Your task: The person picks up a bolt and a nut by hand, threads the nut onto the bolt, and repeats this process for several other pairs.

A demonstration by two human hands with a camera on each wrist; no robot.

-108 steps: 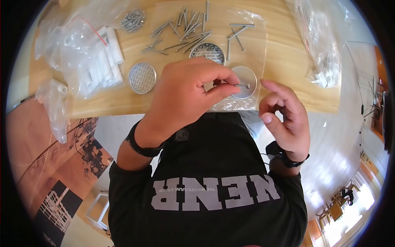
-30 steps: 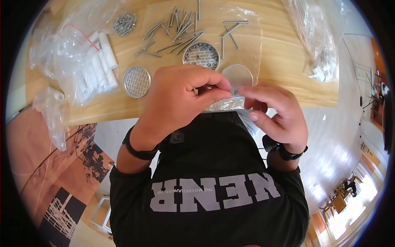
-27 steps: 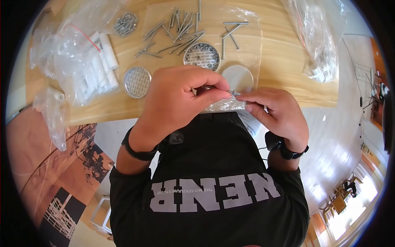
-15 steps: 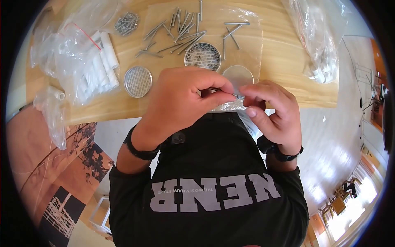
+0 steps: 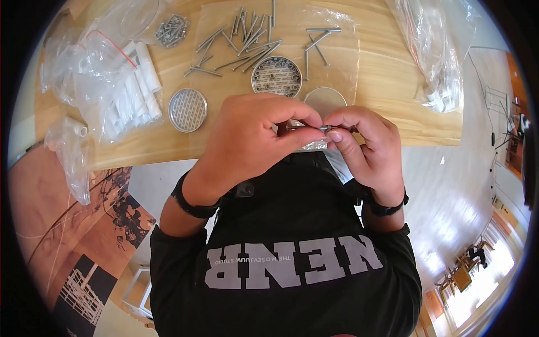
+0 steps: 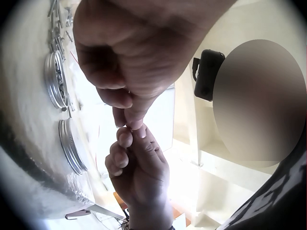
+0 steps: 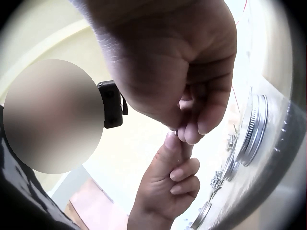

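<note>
In the head view my left hand [image 5: 252, 126] pinches a long metal bolt [image 5: 295, 127] between thumb and forefinger, its shaft pointing right. My right hand [image 5: 370, 140] pinches the bolt's end with thumb and forefinger, where a nut showed earlier; the fingertips now cover the nut. Both hands' fingertips meet above the table's front edge. Just behind them stands a round tin [image 5: 278, 76] with small nuts along its rim. A second round tin [image 5: 325, 96] is partly hidden by the right hand. Loose bolts [image 5: 247, 48] lie farther back.
A round metal lid [image 5: 188, 110] lies left of the hands. White tubes [image 5: 137, 84] in a clear bag fill the table's left side, near a heap of small metal parts [image 5: 171, 31]. Another clear plastic bag [image 5: 429, 56] lies at the right.
The right hand has moved left from beside the bolt and, after repeated touches at its end, now pinches there. The left hand keeps holding the bolt; the nut has become covered.
</note>
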